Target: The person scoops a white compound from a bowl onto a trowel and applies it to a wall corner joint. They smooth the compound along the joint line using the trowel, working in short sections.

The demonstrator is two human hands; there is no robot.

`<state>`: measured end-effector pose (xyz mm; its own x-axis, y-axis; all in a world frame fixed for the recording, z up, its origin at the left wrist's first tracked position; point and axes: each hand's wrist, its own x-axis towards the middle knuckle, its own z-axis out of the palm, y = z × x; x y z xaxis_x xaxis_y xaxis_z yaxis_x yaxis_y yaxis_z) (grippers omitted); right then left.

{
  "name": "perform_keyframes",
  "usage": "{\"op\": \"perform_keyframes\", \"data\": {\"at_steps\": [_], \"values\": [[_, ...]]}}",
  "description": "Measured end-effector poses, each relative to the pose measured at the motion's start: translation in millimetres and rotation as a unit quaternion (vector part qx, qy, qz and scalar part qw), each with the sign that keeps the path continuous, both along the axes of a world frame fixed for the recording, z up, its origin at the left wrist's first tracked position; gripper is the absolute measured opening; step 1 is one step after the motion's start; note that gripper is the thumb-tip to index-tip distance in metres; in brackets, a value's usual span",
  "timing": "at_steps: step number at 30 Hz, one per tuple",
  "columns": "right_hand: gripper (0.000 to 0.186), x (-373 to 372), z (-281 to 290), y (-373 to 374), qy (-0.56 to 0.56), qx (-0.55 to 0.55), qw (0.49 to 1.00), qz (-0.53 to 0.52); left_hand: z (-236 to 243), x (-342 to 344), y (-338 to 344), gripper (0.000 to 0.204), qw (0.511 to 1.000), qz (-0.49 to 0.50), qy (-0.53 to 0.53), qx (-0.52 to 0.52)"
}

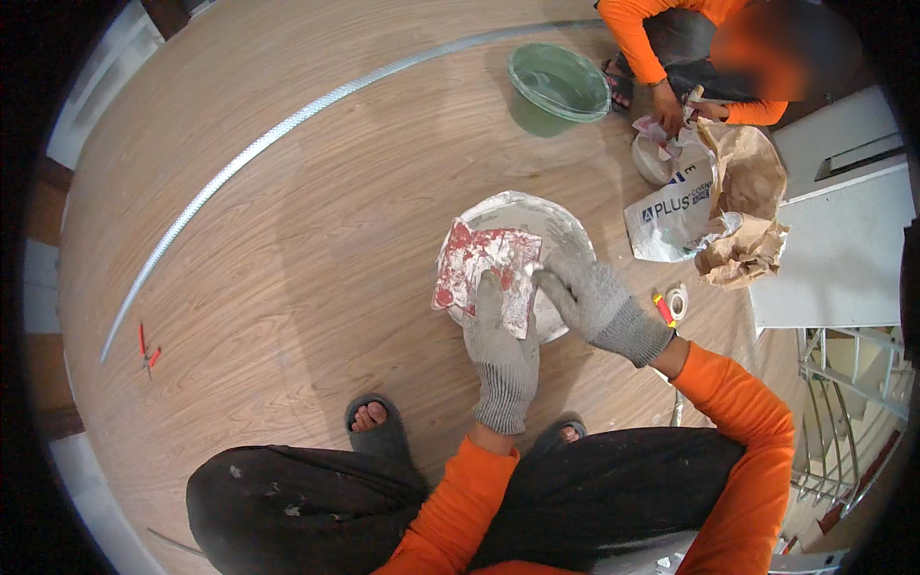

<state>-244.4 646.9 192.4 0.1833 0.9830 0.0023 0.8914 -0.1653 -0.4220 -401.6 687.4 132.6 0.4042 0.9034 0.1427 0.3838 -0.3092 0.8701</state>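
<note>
My gloved left hand [498, 340] grips a flat red plate [470, 254] by its near edge, the thumb lying on top. White paste or plaster is smeared over much of the plate. Just right of it, my gloved right hand [599, 297] has its fingers curled in at the plate's right edge; whether they pinch something there is hidden. Beneath both hands stands a round whitish bucket [565, 225], its rim and inner wall coated with pale residue. The plate covers much of its opening.
A green tub [556, 91] stands ahead. At far right a co-worker's hands [668, 107] work over a small bowl [654, 158] beside an opened paper sack [747, 177]. A tape roll [678, 302] lies right, red-handled pliers [148, 353] left. A long metal strip [287, 125] curves across the floor.
</note>
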Motion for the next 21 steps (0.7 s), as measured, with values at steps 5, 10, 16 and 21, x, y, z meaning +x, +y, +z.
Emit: {"op": "perform_keyframes", "data": {"at_steps": [5, 10, 16, 21], "values": [[0.024, 0.8, 3.3, 6.1, -0.021, -0.019, 1.0, -0.006, -23.3, 8.1, -3.1, 0.059, 0.991, 0.027, -0.11, -0.067], [0.025, -3.7, 1.1, -0.1, 0.026, -0.017, 1.0, -0.003, -3.1, 5.9, -3.4, 0.057, 0.986, 0.024, -0.106, -0.127], [0.022, -10.9, 6.8, 0.1, 0.06, -0.052, 0.997, -0.009, 10.2, 2.4, -3.4, 0.057, 0.991, 0.017, -0.087, -0.105], [0.024, -2.6, -2.0, -3.6, 0.056, -0.04, 0.997, 0.02, 0.0, 1.5, -3.6, 0.055, 0.989, 0.012, -0.11, -0.095]]}}
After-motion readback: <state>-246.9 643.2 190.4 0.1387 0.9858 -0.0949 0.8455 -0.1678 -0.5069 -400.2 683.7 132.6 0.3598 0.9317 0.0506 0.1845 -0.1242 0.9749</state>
